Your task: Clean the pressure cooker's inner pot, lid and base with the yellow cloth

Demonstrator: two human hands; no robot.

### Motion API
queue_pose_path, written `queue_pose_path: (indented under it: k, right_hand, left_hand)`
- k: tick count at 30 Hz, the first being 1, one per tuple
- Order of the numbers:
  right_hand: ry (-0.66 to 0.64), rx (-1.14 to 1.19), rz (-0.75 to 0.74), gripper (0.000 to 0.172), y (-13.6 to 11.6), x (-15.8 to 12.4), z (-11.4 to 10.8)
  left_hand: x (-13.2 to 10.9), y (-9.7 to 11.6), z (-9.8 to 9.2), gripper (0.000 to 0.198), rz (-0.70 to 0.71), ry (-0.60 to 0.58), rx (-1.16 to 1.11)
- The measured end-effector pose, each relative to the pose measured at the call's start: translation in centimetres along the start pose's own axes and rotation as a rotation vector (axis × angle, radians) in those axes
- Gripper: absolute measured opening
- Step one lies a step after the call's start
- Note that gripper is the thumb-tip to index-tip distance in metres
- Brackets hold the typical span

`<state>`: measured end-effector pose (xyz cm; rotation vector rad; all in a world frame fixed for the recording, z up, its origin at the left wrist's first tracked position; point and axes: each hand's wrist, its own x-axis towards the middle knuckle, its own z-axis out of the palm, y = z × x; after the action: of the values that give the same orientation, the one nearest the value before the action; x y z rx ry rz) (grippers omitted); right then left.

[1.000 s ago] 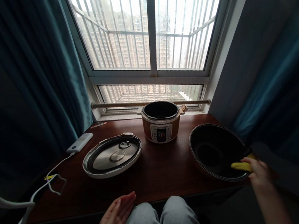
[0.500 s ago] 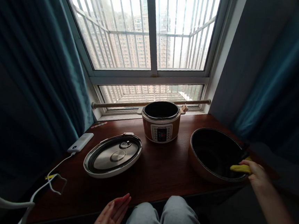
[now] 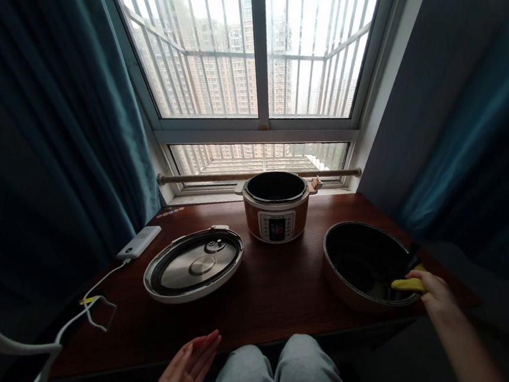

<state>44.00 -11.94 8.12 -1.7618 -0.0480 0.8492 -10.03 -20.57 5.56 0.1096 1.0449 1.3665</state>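
Note:
My right hand is at the near right rim of a dark inner pot on the wooden table, fingers closed on a yellow cloth that rests on the rim. The pot leans slightly toward me. My left hand hovers open, palm up, fingers together, by the table's front edge beside my grey-trousered knees; it holds nothing. An orange-brown electric cooker body stands open at the back centre. Its round lid lies flat to the left.
A white power bank with a white cable lies at the table's left. A wooden rail runs along the barred window behind. Teal curtains hang on both sides. The dark wooden table spans the window niche.
The inner pot has tipped and shifted slightly under my right hand, which moved a little along the rim with the cloth. My left hand dropped slightly lower and to the left.

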Motion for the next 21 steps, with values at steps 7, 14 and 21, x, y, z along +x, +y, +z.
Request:
queue_pose_path:
  k: [7, 14, 21]
  right_hand:
    - [-0.048, 0.016, 0.025, 0.019, -0.4, 2.1, 0.5]
    - [-0.078, 0.030, -0.003, 0.021, -1.0, 3.1, 0.5]
    - [-0.025, 0.145, -0.225, 0.032, -0.3, 4.0, 0.0]
  left_hand:
    - [0.3, -0.2, -0.2, 0.020, -0.025, 0.013, -0.008]
    - [0.4, -0.7, -1.1, 0.024, -0.005, -0.016, 0.072]
    - [0.5, -1.4, -1.4, 0.026, 0.041, -0.042, 0.117]
